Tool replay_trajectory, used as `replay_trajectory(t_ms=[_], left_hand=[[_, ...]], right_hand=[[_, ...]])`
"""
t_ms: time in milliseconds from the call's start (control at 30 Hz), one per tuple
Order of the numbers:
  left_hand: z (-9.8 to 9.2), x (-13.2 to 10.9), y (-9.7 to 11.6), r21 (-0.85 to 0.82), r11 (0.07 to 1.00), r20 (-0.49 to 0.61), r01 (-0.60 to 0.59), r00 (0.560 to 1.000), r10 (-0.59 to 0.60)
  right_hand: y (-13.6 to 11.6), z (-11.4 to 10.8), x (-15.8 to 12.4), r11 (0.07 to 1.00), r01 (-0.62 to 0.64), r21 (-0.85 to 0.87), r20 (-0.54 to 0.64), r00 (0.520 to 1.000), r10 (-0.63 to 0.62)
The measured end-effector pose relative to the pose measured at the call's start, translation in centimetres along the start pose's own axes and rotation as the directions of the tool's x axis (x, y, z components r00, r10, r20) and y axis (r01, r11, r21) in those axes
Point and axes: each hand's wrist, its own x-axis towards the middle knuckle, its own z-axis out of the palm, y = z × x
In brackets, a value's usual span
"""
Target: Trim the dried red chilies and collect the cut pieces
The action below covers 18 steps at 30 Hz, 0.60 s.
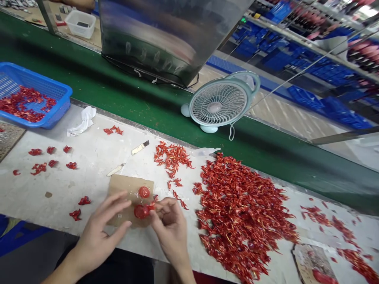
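My right hand (pixel 170 223) pinches a small glossy red piece (pixel 150 206) between thumb and fingertips. That piece is over a round red blob (pixel 140 212) on a brown cardboard sheet (pixel 121 185); whether they touch I cannot tell. A second round red blob (pixel 144 192) lies just above on the same sheet. My left hand (pixel 103 225) hovers at the cardboard's left side, thumb and fingers spread, with nothing in it. Two joined red pieces (pixel 76 214) rest on the white table to its left. Beyond the cardboard lie two small white-handled blades, one a knife (pixel 116 169).
A large heap of red pieces (pixel 239 217) covers the table at right, with a smaller pile (pixel 171 156) behind. A blue basket (pixel 60 98) stands far left, beside crumpled white tissue (pixel 84 121). A pale fan (pixel 220 103) stands on the green belt (pixel 160 112).
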Motion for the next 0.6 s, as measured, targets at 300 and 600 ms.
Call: replay_trajectory(t_ms=[300,600], left_hand=[[-10.5,1.3,-5.0,0.665,0.745,-0.085,0.046,0.996,0.015],[-9.3,2.0,-3.7,0.383,0.905,-0.156,0.185,0.979,-0.134]], right_hand=[[1.6,-17.2,2.1,0.729,-0.246,-0.638,-0.664,0.656,-0.360],[1.6,-16.9,1.8,0.453,-0.130,-0.882,-0.391,0.739,-0.549]])
